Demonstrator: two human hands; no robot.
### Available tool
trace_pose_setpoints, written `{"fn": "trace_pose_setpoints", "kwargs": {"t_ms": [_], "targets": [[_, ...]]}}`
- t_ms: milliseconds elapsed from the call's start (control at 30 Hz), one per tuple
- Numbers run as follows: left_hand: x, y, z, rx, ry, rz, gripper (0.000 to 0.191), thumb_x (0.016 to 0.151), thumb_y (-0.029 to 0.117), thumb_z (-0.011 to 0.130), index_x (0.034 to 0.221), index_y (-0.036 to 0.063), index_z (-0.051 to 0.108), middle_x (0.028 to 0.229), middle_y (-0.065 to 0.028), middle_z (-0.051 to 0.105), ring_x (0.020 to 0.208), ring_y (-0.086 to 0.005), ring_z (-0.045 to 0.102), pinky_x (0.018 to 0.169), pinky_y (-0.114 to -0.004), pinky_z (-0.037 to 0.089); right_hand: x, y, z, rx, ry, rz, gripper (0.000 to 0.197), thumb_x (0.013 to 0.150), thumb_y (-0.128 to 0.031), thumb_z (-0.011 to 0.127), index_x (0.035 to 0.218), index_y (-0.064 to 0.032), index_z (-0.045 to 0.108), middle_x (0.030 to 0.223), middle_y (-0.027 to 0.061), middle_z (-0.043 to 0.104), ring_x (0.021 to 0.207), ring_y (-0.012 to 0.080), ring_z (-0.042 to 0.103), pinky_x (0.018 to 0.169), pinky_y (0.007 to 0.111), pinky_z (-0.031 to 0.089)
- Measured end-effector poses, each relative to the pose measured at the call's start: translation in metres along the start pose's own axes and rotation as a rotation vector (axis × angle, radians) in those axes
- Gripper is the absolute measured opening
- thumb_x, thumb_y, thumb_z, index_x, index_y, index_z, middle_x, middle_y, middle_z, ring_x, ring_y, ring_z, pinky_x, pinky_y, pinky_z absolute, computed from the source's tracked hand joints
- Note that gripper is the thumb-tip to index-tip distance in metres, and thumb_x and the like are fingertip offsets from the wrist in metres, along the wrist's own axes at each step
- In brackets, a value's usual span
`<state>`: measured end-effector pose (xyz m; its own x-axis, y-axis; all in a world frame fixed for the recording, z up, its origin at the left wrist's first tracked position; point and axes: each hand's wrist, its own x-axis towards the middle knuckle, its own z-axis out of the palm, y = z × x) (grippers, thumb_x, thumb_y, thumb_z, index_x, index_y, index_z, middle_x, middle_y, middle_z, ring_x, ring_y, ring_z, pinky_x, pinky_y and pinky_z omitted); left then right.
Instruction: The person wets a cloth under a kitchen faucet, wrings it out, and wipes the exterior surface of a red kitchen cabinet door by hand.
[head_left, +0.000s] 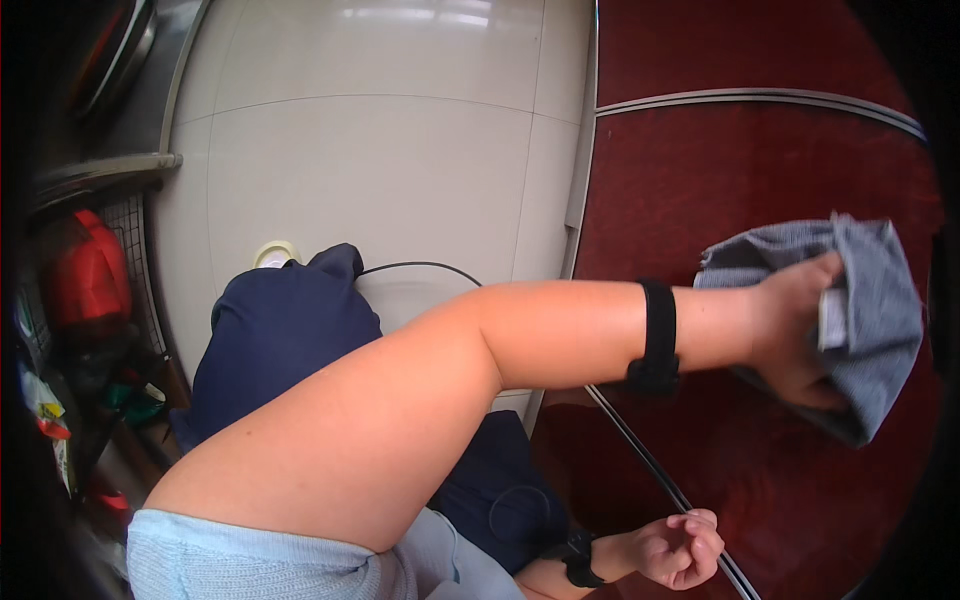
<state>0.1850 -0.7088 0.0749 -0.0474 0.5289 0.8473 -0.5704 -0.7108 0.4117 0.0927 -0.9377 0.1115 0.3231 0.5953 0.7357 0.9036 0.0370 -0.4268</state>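
My left hand (799, 330) is on a grey-blue cloth (877, 300) at the right, its fingers partly hidden in the folds. A white tag shows on the cloth beside the hand. The cloth lies against a glossy dark red panel (720, 180). My left forearm, with a black strap at the wrist, reaches across from the lower left. Low in the view, my right hand (681, 549) is curled with its fingers folded in and nothing seen in it. It is near a metal strip (645, 450) between red panels, and a black strap is around that wrist too.
Pale floor tiles (375, 172) spread at the upper left. A dark cable (420, 264) runs out beside my navy-clad leg (285, 322). Along the left edge, a red bag-like item (90, 270) and packets stand by a wire grid (135, 240), below a metal shelf edge (112, 169).
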Motion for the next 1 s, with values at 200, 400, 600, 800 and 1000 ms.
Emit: {"fn": "trace_pose_setpoints", "kwargs": {"t_ms": [200,400,600,800,1000], "targets": [[-0.01,-0.06,-0.026,0.332,-0.253,-0.43,0.05,0.085,0.045,0.045,0.122,0.0127,0.05,0.122,-0.0127,0.053,0.118,-0.0303,0.044,0.103,-0.048,0.026,0.015,0.004,-0.002,0.001,-0.035,-0.173,0.013,0.085,-0.009,0.054,0.089,0.0023,0.049,0.068,0.0118,0.054,0.051,0.0194,0.053,0.046,0.026,0.047],[-0.034,-0.118,-0.056,0.315,0.046,-0.484,0.044,0.076,0.031,0.055,0.109,0.003,0.053,0.112,-0.0188,0.052,0.109,-0.0358,0.043,0.1,-0.047,0.025,0.016,0.005,0.003,0.008,-0.057,-0.198,0.005,0.083,-0.001,0.049,0.088,0.0013,0.05,0.071,0.0123,0.057,0.053,0.0192,0.056,0.05,0.029,0.05],[-0.111,-0.185,-0.08,0.551,0.004,-0.593,0.038,0.084,0.026,0.046,0.11,-0.0007,0.051,0.114,-0.0221,0.05,0.11,-0.038,0.042,0.099,-0.045,0.028,0.016,-0.001,0.007,0.088,0.002,-0.113,0.007,0.083,-0.003,0.052,0.089,0.0005,0.05,0.072,0.013,0.057,0.055,0.0206,0.056,0.05,0.029,0.049],[-0.144,-0.193,-0.086,0.499,0.083,-0.837,0.039,0.09,0.026,0.037,0.116,-0.0027,0.047,0.12,-0.0244,0.045,0.115,-0.0387,0.039,0.102,-0.046,0.025,0.019,-0.002,0.002,0.039,-0.057,-0.066,0.013,0.086,-0.008,0.055,0.093,0.0001,0.05,0.074,0.0138,0.057,0.052,0.0207,0.054,0.049,0.03,0.047],[-0.18,-0.199,-0.086,0.533,-0.038,-1.029,0.047,0.093,0.029,0.029,0.126,-0.0036,0.036,0.133,-0.0279,0.032,0.123,-0.0416,0.029,0.106,-0.045,0.02,0.033,-0.021,-0.009,0.069,-0.039,0.012,0.01,0.088,-0.007,0.05,0.095,-0.0004,0.05,0.076,0.0163,0.057,0.046,0.0202,0.051,0.047,0.029,0.042]]}}
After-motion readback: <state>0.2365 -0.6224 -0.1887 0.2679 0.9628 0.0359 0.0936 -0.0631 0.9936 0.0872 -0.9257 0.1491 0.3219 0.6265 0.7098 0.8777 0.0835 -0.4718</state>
